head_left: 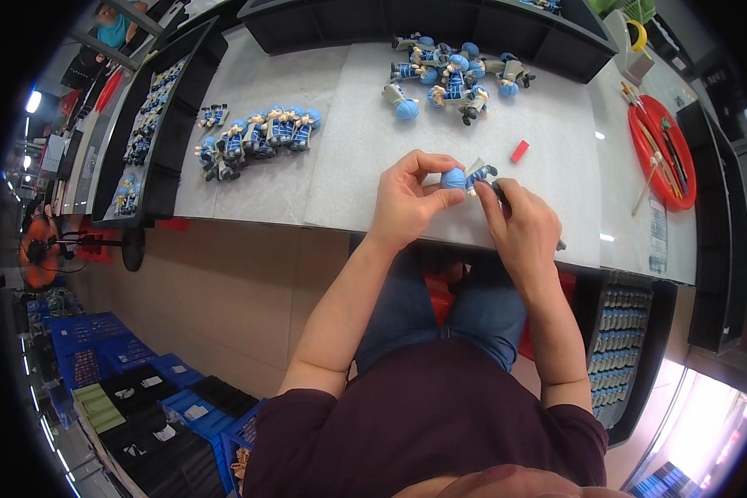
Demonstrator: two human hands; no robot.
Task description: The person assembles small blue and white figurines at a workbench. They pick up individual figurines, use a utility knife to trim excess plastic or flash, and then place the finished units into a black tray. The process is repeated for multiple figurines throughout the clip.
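My left hand (pixel 408 197) pinches a small toy figurine (pixel 453 178) by its round, ribbed light-blue head. The figurine lies sideways, its blue-and-grey body pointing right. Close against that body is my right hand (pixel 524 222), its fingers closed round a dark, slim tool. One dark end of the tool shows below the palm; its kind and tip are hidden by the fingers. A small red block (pixel 519 151) lies on the white sheet just beyond my right hand. Farther off on the same sheet is a loose heap of similar figurines (pixel 455 79).
More figurines (pixel 261 137) lie in rows at the left. Black trays (pixel 183 108) border the table on the left, and another (pixel 423 25) at the back. A red oval dish (pixel 689 187) with brushes stands right. Below the right edge sits a tray of figurines (pixel 618 353).
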